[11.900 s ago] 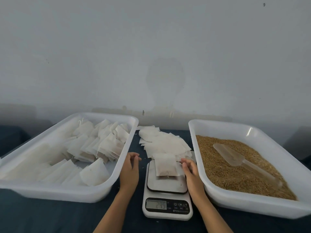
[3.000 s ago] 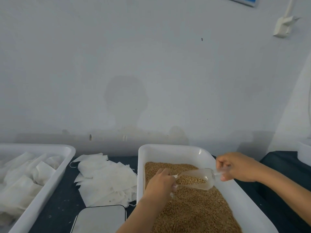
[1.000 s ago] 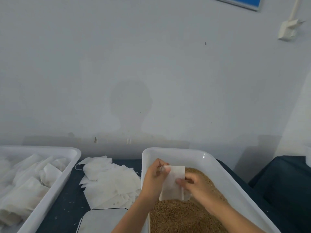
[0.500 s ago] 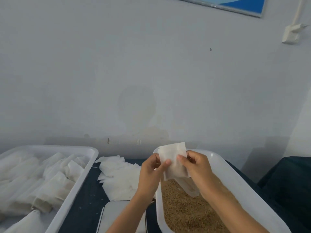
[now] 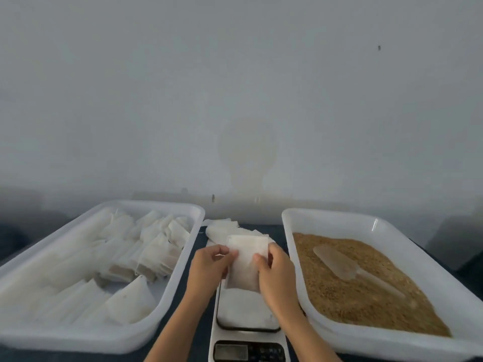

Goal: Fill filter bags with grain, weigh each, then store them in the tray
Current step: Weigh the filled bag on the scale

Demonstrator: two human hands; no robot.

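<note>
Head view: both hands, left (image 5: pixel 206 267) and right (image 5: pixel 274 275), are pinching a filter bag (image 5: pixel 245 259) upright above the scale (image 5: pixel 247 317).

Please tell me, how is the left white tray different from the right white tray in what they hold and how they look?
The left tray holds many white filter bags; the right tray holds loose brown grain. A clear scoop lies on the grain in the right tray; no tool shows in the left tray. The left tray's floor shows bare in places; the grain hides most of the right tray's floor. Both are white, rectangular and shallow, one on each side of the scale.
</note>
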